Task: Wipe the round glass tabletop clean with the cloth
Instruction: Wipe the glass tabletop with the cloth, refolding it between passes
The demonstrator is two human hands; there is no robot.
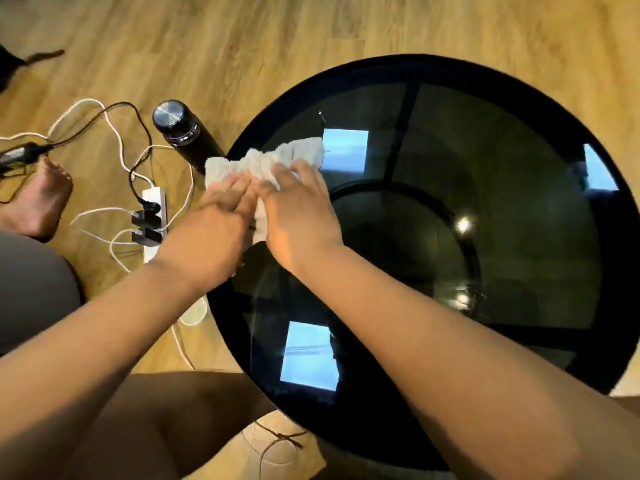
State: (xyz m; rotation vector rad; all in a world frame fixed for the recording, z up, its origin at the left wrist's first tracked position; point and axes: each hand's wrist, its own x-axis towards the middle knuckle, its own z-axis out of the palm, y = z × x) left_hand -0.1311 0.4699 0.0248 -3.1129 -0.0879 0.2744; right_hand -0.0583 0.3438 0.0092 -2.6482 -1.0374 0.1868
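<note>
Here the left hand (pixel 213 233) and right hand (pixel 299 211) lie side by side, fingers fairly straight and close together, pressing the white cloth (pixel 277 155) onto the tabletop (pixel 491 154) at its left edge, near a flask (pixel 181 131) on the floor.

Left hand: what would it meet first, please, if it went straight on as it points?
Probably the bunched white cloth ahead of the left hand; the black flask seems left of that line.
</note>
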